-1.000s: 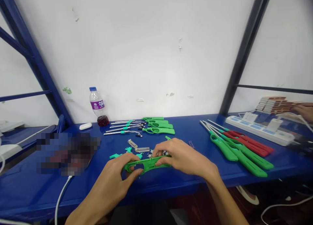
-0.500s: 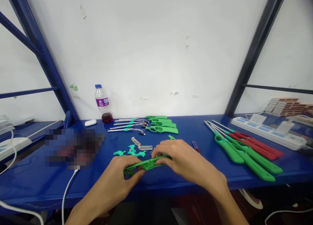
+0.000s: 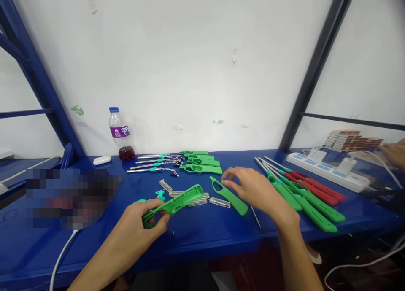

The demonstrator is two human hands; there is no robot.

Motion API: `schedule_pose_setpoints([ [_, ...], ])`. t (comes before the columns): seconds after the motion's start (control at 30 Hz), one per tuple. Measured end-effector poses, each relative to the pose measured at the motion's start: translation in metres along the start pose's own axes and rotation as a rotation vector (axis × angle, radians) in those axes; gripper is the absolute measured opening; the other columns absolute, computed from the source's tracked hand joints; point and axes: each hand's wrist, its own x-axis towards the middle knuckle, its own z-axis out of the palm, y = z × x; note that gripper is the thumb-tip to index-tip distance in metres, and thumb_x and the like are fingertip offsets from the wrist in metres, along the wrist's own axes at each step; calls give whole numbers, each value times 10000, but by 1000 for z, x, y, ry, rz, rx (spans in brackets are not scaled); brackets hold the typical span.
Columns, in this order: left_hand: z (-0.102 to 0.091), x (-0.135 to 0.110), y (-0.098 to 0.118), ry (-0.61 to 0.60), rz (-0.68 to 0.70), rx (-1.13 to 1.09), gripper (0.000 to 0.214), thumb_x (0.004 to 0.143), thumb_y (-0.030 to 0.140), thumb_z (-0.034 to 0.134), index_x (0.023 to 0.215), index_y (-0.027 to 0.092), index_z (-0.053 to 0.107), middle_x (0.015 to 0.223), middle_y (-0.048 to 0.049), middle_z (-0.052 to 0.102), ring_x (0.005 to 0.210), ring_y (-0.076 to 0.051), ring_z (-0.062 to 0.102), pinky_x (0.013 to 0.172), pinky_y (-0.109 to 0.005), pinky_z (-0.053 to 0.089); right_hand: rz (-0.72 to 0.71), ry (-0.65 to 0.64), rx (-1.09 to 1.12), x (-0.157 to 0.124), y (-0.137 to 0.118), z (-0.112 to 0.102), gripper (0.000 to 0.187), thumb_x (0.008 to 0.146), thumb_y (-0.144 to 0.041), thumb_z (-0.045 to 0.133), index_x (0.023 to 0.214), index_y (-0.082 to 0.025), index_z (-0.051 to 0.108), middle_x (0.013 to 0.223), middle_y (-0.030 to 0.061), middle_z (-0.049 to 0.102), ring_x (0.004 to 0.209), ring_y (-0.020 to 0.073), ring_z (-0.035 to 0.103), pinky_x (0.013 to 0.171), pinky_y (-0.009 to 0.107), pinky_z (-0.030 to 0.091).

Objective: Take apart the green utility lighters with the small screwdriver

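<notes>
My left hand (image 3: 144, 223) is closed on a green plastic lighter casing half (image 3: 182, 201), its hollow inner side showing. Over the table my right hand (image 3: 248, 187) hovers with bent fingers apart and nothing visible in them. Just below its fingertips lies another green casing half (image 3: 236, 200) with a trigger loop. A thin metal shaft (image 3: 255, 217) shows under the right wrist, its other end hidden. Several clear plastic fuel tanks (image 3: 220, 203) lie between the hands. Teal trigger pieces (image 3: 160, 195) rest beyond the left hand, partly hidden.
Behind stand rows of metal lighter tubes (image 3: 144, 170) with wires and green casings (image 3: 205, 169). Whole green lighters (image 3: 316, 208) and red lighters (image 3: 319, 185) lie right, near a white power strip (image 3: 329, 173). A drink bottle (image 3: 120, 135) stands back left. Another person's hand (image 3: 394, 154) shows far right.
My right hand has let go of the green casing half and moved right. My left hand keeps it, now tilted up at its right end. The view has shifted right.
</notes>
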Motion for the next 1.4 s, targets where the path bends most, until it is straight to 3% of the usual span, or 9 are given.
schedule_pose_setpoints([
  [0.2,-5,0,3,-36,-66,-111,354,850,501,577,735,177,666,651,41,441,623,-136,368,563,-250,284,184,-228,-103,14,13,26,360,922,-495,673,1122,-201,729,1079,107,764,958,296,709,726,359,451],
  [0.4,-1,-1,-1,-77,-153,-235,373,873,543,577,779,195,669,544,90,362,456,-99,306,448,-235,230,241,-245,-153,14,5,28,297,949,-476,655,985,-202,763,1078,147,781,1020,352,720,742,379,447],
  [0.6,-4,-1,2,-80,-146,-300,445,895,608,568,811,185,677,465,105,360,416,-99,342,437,-223,251,284,-265,-181,14,2,29,280,970,-446,654,911,-206,785,980,123,805,973,330,746,709,350,438],
  [0.83,-8,-5,9,-87,-97,-338,476,910,628,550,804,175,646,688,32,608,406,-62,382,462,-235,335,304,-235,-179,14,8,30,212,948,-382,683,1009,-204,780,1080,121,798,1038,326,728,720,343,433],
  [1.03,-11,-6,14,-77,-149,-340,475,884,663,550,778,201,588,591,85,473,390,-64,318,413,-220,292,280,-240,-124,17,13,28,245,908,-430,725,1043,-232,778,1044,73,798,937,264,736,686,305,429],
  [1.17,-8,-5,13,-54,-150,-323,457,899,647,540,776,208,564,631,79,484,405,-65,332,413,-219,303,255,-265,-112,19,14,31,250,938,-446,681,918,-226,799,916,78,802,875,270,742,664,313,411],
  [1.3,-4,-5,12,-29,-155,-322,416,916,609,527,790,213,550,683,63,522,417,-69,357,410,-222,307,228,-264,-130,20,17,35,246,945,-421,674,923,-211,801,980,114,804,943,311,737,690,334,403],
  [1.4,-2,-4,11,-20,-136,-336,395,916,590,529,790,216,545,699,55,541,431,-75,372,421,-225,335,204,-265,-123,21,18,36,244,952,-408,663,892,-213,797,938,99,804,885,288,739,674,329,399],
])
